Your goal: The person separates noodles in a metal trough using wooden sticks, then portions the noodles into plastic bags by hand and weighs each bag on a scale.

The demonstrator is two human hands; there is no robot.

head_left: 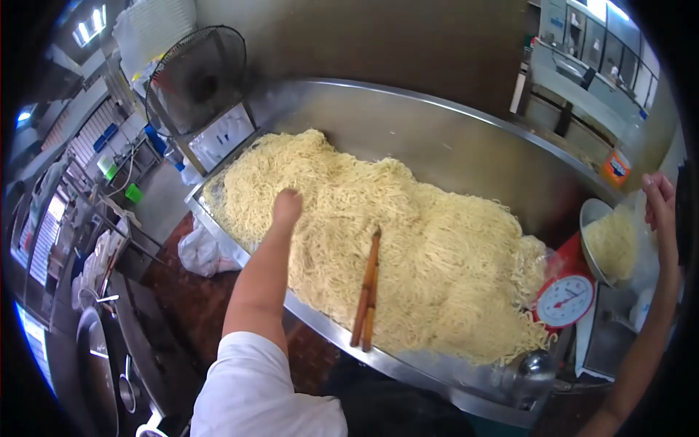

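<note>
A long heap of pale yellow noodles [437, 255] lies in a big metal tray [451, 124]. My left hand [288, 207] reaches over the left part of the heap, right at the noodles, with its fingers hidden from view. At the right edge my right hand [658, 200] is raised with its fingers curled together; what they hold, if anything, does not show. Just below and left of it, a metal bowl [591, 213] with noodles in it is tilted toward me. The bowl sits above a red dial scale [565, 300]. A pair of wooden chopsticks [367, 298] rests across the noodles and the tray's near rim.
A black-caged fan [196, 80] stands beyond the tray's left end. A white plastic bag [205, 250] is on the floor at left. A bottle with an orange label [616, 167] stands behind the bowl. A round shiny metal object [536, 363] lies at the tray's near right corner.
</note>
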